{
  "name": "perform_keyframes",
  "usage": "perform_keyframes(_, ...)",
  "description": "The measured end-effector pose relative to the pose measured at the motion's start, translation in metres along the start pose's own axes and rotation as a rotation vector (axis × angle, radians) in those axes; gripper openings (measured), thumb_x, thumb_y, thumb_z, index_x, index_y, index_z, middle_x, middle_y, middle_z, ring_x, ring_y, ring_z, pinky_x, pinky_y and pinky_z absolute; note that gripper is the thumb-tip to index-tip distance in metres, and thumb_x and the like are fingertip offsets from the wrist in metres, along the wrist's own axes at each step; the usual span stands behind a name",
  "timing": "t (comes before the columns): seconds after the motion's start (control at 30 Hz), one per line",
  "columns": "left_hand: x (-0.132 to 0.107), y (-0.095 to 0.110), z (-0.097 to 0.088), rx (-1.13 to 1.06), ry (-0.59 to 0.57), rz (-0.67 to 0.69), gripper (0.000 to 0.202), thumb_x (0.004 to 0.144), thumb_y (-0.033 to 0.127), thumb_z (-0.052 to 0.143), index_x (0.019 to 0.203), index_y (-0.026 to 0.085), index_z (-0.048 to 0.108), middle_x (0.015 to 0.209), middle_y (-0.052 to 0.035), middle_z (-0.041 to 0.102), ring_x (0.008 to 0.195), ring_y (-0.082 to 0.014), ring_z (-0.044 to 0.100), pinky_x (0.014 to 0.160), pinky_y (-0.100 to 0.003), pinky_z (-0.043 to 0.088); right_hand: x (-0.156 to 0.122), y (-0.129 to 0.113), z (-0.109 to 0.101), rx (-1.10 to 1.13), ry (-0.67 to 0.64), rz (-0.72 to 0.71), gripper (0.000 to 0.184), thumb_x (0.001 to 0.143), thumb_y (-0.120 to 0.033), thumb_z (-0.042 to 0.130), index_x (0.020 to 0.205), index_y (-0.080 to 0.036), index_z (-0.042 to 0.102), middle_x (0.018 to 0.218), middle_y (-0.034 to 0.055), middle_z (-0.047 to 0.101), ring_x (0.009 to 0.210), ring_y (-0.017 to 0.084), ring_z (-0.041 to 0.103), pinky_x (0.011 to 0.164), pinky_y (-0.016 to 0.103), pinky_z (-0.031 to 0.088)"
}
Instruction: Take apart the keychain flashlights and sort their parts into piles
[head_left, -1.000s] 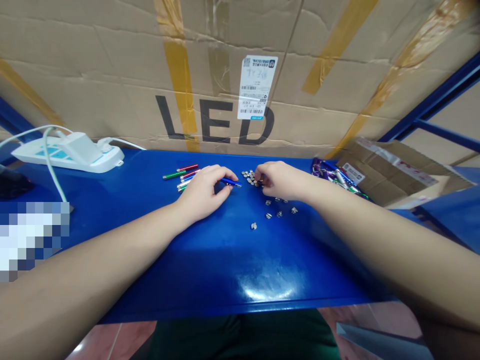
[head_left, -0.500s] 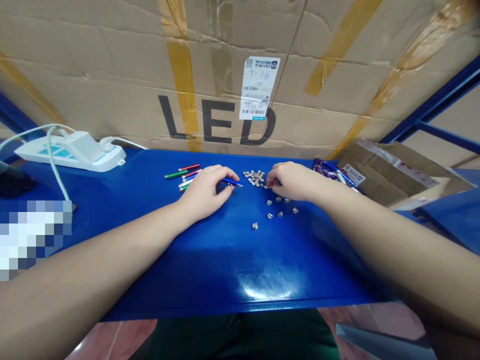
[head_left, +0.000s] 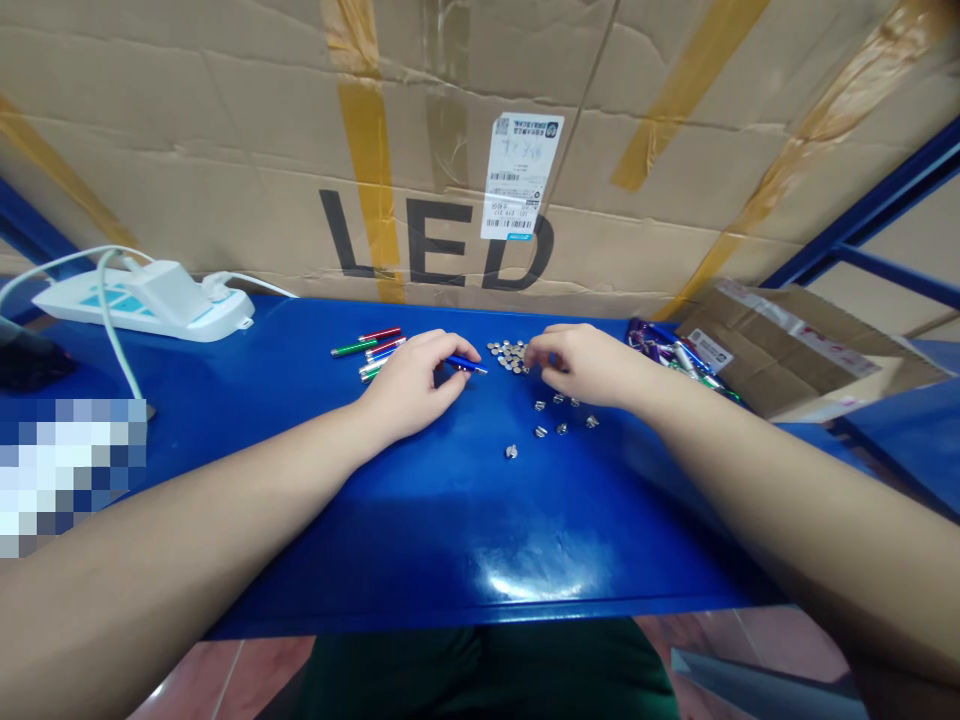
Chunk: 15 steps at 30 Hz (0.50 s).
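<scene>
My left hand [head_left: 415,385] is closed around a slim blue metal tube [head_left: 466,365] with a silver end, pointing right, low over the blue table. Beyond its fingertips lies a pile of small silver button cells [head_left: 506,354]. At the right edge of that pile, my right hand [head_left: 574,362] reaches down with curled fingers, thumb and forefinger a little apart; whether a cell touches the fingertips cannot be made out. Several small silver end caps [head_left: 541,432] are scattered just below my right hand. Left of my left hand lie a green tube [head_left: 353,349], a red tube [head_left: 380,334] and others partly hidden.
A white power strip [head_left: 142,302] with plugs and cables lies at the back left. An open cardboard box [head_left: 780,340] at the right has a heap of coloured metal tubes [head_left: 682,355] at its mouth. A large carton [head_left: 247,150] stands along the table's back edge.
My right hand has shifted slightly left onto the edge of the button cell pile, its fingers spreading a little. My left hand keeps the blue tube in place.
</scene>
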<state>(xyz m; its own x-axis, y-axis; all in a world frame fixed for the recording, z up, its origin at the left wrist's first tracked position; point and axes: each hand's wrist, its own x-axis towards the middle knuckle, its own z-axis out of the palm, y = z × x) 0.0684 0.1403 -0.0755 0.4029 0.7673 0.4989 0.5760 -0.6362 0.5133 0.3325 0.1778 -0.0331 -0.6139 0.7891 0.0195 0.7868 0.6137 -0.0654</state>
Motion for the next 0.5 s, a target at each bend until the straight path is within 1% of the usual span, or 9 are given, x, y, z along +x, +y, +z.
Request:
perform_keyframes(0.07, 0.000, 0.000, 0.000, -0.002, -0.001, 0.000, 0.016, 0.090, 0.016, 0.062, 0.102, 0.020, 0.072, 0.107, -0.0061, 0.074, 0.099, -0.0233, 0.069, 0.086, -0.038, 0.054, -0.001, 0.001, 0.002, 0.006, -0.015, -0.035, 0.033, 0.086, -0.007, 0.056, 0.107, -0.019, 0.078, 0.107, 0.0084, 0.073, 0.091, 0.021, 0.069, 0.085, 0.031, 0.051)
perform_keyframes(0.17, 0.000, 0.000, 0.000, 0.002, -0.002, -0.006, 0.016, 0.090, 0.016, 0.063, 0.103, 0.020, 0.072, 0.106, -0.0058, 0.074, 0.095, -0.0223, 0.069, 0.081, -0.036, 0.054, -0.003, 0.005, 0.006, -0.050, -0.018, 0.017, 0.031, 0.087, -0.009, 0.056, 0.108, -0.018, 0.078, 0.107, 0.0098, 0.073, 0.095, 0.024, 0.069, 0.085, 0.034, 0.051)
perform_keyframes(0.3, 0.000, 0.001, 0.000, 0.009, -0.001, -0.009, 0.018, 0.090, 0.015, 0.063, 0.104, 0.021, 0.072, 0.106, -0.0053, 0.074, 0.096, -0.0221, 0.069, 0.082, -0.036, 0.054, -0.006, 0.009, 0.008, -0.057, 0.044, 0.069, 0.027, 0.087, -0.010, 0.057, 0.106, -0.017, 0.075, 0.104, 0.0091, 0.074, 0.092, 0.025, 0.068, 0.084, 0.035, 0.050)
perform_keyframes(0.4, 0.000, 0.000, 0.000, 0.009, -0.005, -0.011, 0.019, 0.090, 0.016, 0.062, 0.105, 0.021, 0.073, 0.108, -0.0057, 0.074, 0.099, -0.0232, 0.069, 0.085, -0.037, 0.055, -0.008, 0.009, 0.010, -0.006, 0.060, 0.035, 0.037, 0.087, -0.009, 0.056, 0.118, -0.019, 0.073, 0.098, 0.0067, 0.073, 0.090, 0.024, 0.068, 0.084, 0.034, 0.050)
perform_keyframes(0.5, 0.000, 0.001, 0.000, 0.011, -0.004, -0.013, 0.017, 0.091, 0.016, 0.062, 0.104, 0.021, 0.072, 0.108, -0.0061, 0.074, 0.100, -0.0241, 0.070, 0.085, -0.038, 0.055, -0.008, 0.006, 0.012, -0.004, 0.075, -0.022, 0.043, 0.090, -0.010, 0.054, 0.128, -0.019, 0.071, 0.106, 0.0086, 0.071, 0.092, 0.023, 0.068, 0.088, 0.034, 0.051)
